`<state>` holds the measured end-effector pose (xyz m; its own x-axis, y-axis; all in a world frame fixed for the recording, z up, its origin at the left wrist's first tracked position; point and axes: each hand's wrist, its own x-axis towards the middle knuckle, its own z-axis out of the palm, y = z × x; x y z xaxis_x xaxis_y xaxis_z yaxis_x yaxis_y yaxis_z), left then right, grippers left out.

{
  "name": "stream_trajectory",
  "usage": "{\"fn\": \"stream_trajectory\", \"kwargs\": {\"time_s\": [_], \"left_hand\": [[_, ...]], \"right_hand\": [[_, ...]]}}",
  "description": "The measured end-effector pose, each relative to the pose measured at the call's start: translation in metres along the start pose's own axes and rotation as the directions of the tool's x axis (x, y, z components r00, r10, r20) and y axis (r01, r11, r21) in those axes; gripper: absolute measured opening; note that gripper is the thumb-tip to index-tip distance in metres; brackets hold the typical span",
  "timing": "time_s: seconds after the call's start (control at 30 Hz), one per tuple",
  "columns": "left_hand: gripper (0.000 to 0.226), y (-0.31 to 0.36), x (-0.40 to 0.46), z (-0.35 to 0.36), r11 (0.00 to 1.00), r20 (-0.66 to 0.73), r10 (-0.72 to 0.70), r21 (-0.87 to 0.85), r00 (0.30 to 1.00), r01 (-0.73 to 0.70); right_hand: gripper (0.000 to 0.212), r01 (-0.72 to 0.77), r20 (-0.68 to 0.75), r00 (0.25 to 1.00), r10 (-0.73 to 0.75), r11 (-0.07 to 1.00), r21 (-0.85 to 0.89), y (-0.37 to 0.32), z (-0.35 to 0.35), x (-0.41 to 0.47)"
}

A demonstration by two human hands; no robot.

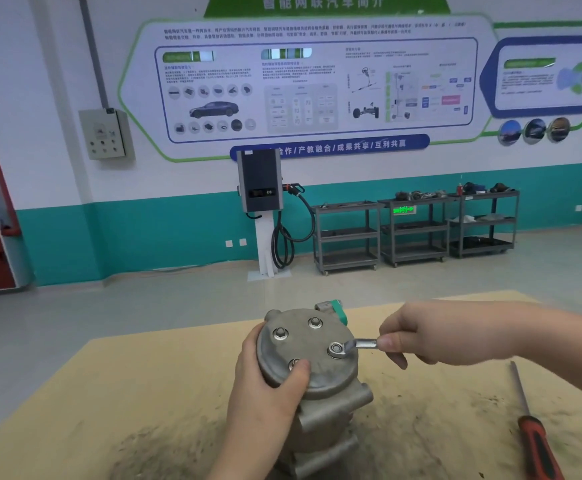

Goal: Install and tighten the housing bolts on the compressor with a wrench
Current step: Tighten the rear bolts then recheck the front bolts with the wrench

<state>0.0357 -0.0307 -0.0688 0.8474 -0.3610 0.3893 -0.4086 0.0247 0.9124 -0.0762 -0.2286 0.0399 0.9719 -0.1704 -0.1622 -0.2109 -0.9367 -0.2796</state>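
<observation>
Compressor [312, 372] held upright on bench [144, 393] by left hand [265, 389] (grip curled round housing); wrench [357, 345] pinched by right hand [421, 337], seated on bolt [335, 348]; screwdriver [533, 431] lying apart.

Your left hand [265, 382] enters at the lower centre of the frame and your right hand [417, 336] comes in from the right edge, both bare, with no gloves, rings or watch on what shows. Both forearms are uncovered as far as the frame edges, and no sleeve or cuff appears on either. Your fingernails, where they show on the right thumb and the left fingertips, are short and unpainted.
</observation>
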Motion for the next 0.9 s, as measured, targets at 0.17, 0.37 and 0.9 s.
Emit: {"fn": "stream_trajectory", "kwargs": {"time_s": [0.17,0.37,0.9], "left_hand": [[0.055,-0.002,0.002,-0.002,1.000,0.034,0.005,0.021,0.999,-0.005],[0.055,0.000,-0.001,-0.019,0.999,0.093,-0.045,0.007,0.995,0.044],[0.107,0.058,0.064,-0.022,0.571,0.189,-0.413,0.816,0.891,0.091]], "right_hand": [[0.038,-0.024,-0.112,0.993,0.025,1.000,0.009,-0.003,0.009,-0.005],[0.045,0.053,-0.270,0.963,0.004,0.978,0.201,-0.014,0.005,-0.016],[0.077,-0.303,0.435,0.883,0.173,-0.497,0.813,-0.032,0.168,0.032]]}}
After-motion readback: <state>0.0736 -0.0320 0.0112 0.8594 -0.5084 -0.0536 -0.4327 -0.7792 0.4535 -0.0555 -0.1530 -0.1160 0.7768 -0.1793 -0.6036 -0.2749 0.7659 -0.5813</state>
